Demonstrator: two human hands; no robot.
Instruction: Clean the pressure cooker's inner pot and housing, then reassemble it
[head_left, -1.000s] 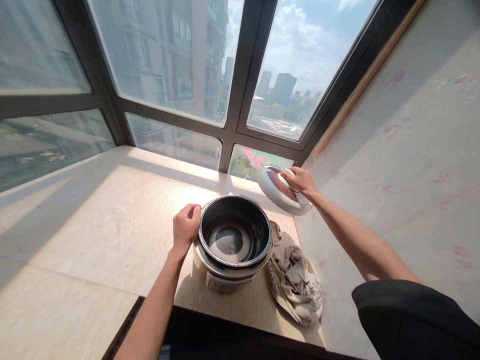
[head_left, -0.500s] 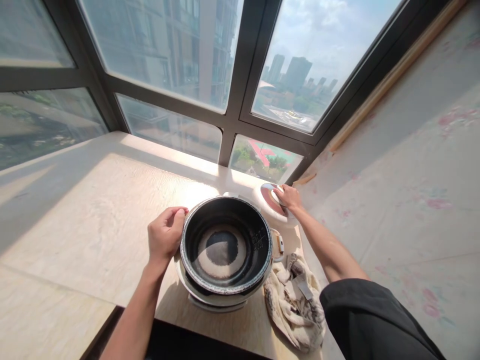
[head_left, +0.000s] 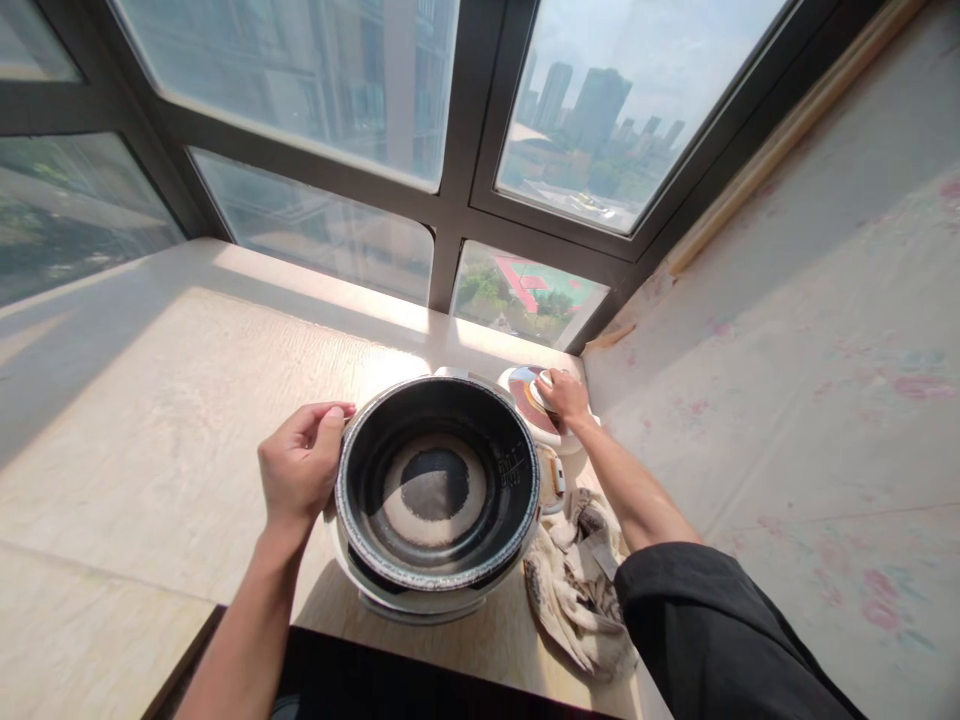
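Note:
A rice cooker's inner pot, black inside with a pale ring on its bottom, sits in the white cooker body. My left hand is closed in a pinch at the pot's left rim. Whatever lies between its fingertips is too small to make out. Behind and to the right of the pot, my right hand grips the white knob of the round lid, which has a brownish-red centre. A side latch shows on the cooker's right.
A crumpled cream and brown cloth lies right of the cooker on the pale ledge. Dark-framed windows rise behind. A flowered wall closes off the right side.
The lid has turned flatter and shifted slightly left toward the cooker, still in my right hand. My left hand stays by the pot's rim. The view has shifted a little.

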